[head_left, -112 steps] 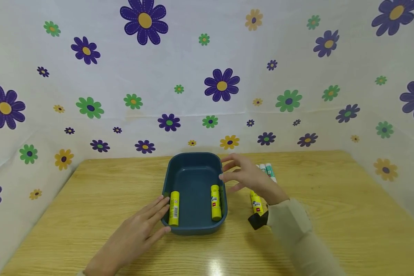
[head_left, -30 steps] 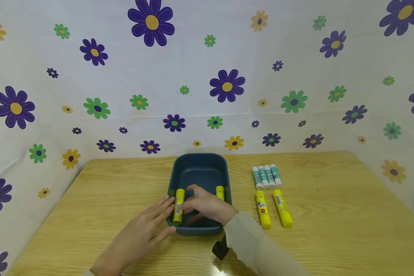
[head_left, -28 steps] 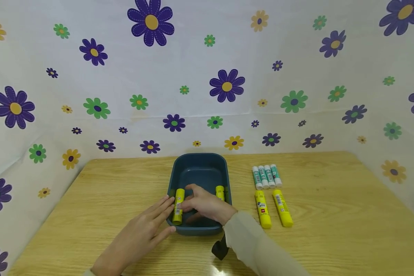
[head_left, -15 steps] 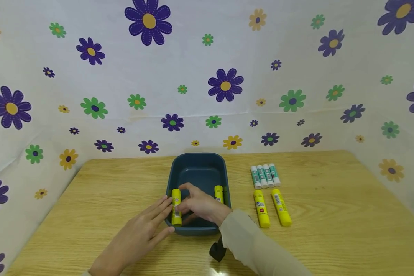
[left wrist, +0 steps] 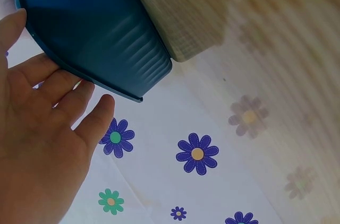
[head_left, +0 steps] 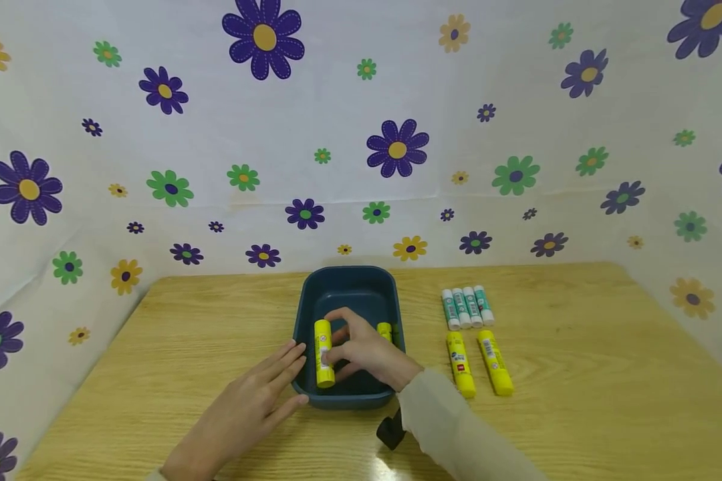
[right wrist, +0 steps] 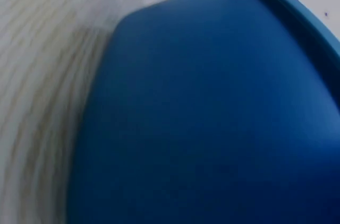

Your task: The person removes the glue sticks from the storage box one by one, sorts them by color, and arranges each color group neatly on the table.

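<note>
A dark blue bin (head_left: 349, 284) sits mid-table on the wooden table (head_left: 577, 401). My right hand (head_left: 361, 351) reaches into it and pinches a yellow glue stick (head_left: 323, 353), lifted a little and standing tilted at the bin's left side. A second yellow glue stick (head_left: 384, 331) lies by the bin's right wall, mostly hidden behind that hand. My left hand (head_left: 259, 391) rests flat on the table with straight fingers touching the bin's left wall (left wrist: 106, 54). In the right wrist view only the bin's blue wall (right wrist: 212, 118) fills the frame.
Right of the bin lie two yellow glue sticks (head_left: 460, 364) (head_left: 495, 362) and, behind them, a row of several teal-and-white sticks (head_left: 467, 307). Flower-print sheets (head_left: 397, 147) wall the table at the back and sides.
My right hand moved from the bin's right side onto the left yellow glue stick, took hold of it and raised it, shifting it slightly right. The left hand stayed against the bin.
</note>
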`<state>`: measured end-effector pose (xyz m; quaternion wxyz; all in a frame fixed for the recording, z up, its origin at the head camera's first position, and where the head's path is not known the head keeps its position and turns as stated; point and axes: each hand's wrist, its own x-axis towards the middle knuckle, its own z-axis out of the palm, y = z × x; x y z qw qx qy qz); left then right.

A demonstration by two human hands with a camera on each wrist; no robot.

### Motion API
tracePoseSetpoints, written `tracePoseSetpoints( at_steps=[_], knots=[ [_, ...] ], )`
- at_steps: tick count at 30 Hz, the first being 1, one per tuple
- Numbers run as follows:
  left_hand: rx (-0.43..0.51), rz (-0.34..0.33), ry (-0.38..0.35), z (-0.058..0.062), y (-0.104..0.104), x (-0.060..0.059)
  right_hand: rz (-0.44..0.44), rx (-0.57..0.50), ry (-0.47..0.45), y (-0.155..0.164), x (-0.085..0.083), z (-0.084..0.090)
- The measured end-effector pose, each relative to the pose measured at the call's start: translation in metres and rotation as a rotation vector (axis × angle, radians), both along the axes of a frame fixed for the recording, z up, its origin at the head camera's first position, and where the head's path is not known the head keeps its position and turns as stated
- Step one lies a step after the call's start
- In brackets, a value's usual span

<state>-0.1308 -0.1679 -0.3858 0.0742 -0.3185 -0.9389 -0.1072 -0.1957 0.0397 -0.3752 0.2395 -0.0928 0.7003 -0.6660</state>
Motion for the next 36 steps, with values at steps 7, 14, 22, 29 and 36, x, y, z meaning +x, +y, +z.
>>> tracePoseSetpoints(
  at_steps=[7, 14, 22, 29, 36],
  knots=[
    [-0.009, 0.02, -0.019, 0.0, 0.0, 0.0, -0.017, 0.007, 0.03, 0.018, -0.003, 0.006],
    [-0.006, 0.01, -0.003, -0.001, 0.0, 0.001, -0.036, 0.033, 0.06, 0.032, -0.006, 0.018],
    [0.007, 0.013, 0.013, -0.002, 0.001, 0.001, -0.052, 0.049, 0.078, 0.051, -0.009, 0.031],
    [0.018, -0.004, 0.021, -0.003, -0.001, 0.002, -0.045, 0.045, 0.078, 0.071, -0.012, 0.04],
    [0.015, -0.015, 0.02, -0.003, -0.002, 0.001, -0.063, 0.093, 0.102, 0.092, -0.012, 0.047]
  ],
)
